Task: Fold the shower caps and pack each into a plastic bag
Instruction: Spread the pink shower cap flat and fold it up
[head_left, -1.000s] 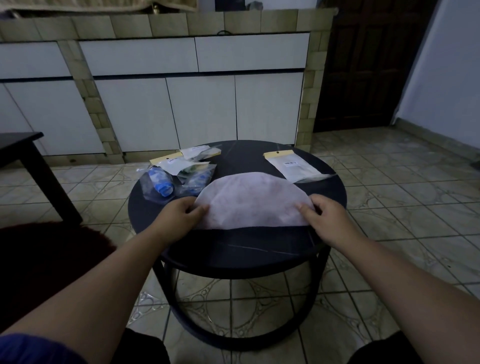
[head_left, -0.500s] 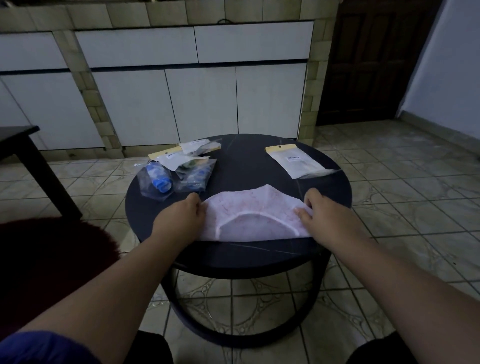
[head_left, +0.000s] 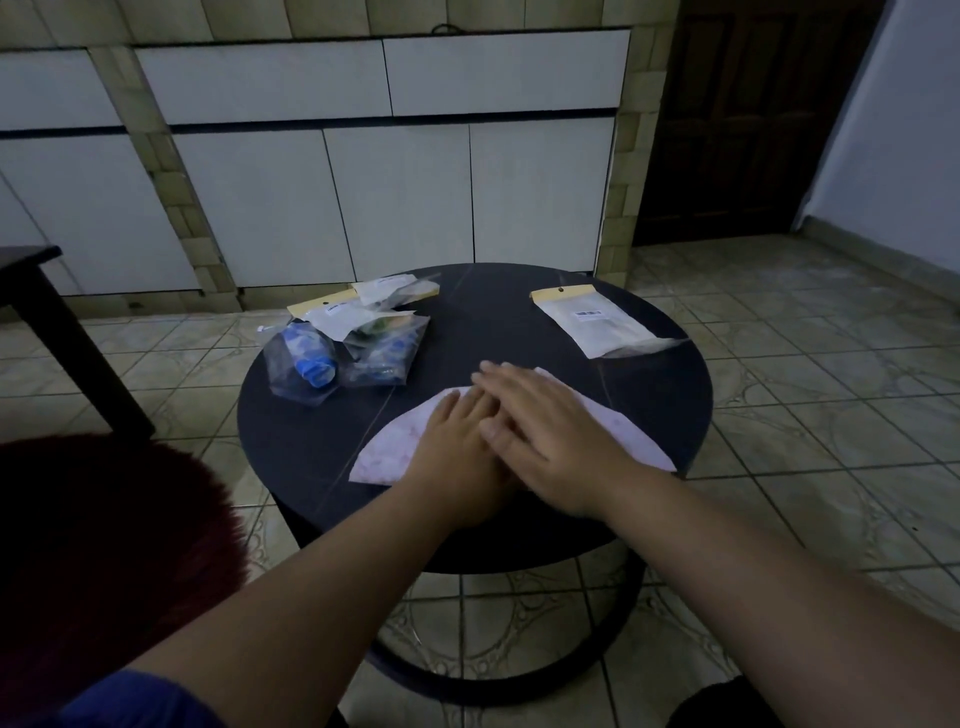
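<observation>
One cap (head_left: 395, 447), pale with a faint print, lies folded flat into a fan-like wedge at the near middle of the table (head_left: 670, 410), its straight edge toward the person and its point toward the far side. Both hands press on it with straight fingers, gripping nothing: left hand (head_left: 457, 457) flat on the middle of the cap, right hand (head_left: 545, 436) laid partly over the left, fingers pointing far-left (right thumb resting on the left hand's knuckles). Cap shows to the left of the left hand and to the right of the right wrist. Far right on the table, well apart from the cap, lies a flat bag (head_left: 597, 327) with a yellow header and a barcode label. Far left sits a pile of bags (head_left: 358, 343), some holding blue items, contents otherwise too dim to tell. Round dark table stands on a tiled floor (head_left: 805, 415), white cabinets (head_left: 395, 197) behind, a dark door (head_left: 737, 130) at far right.
</observation>
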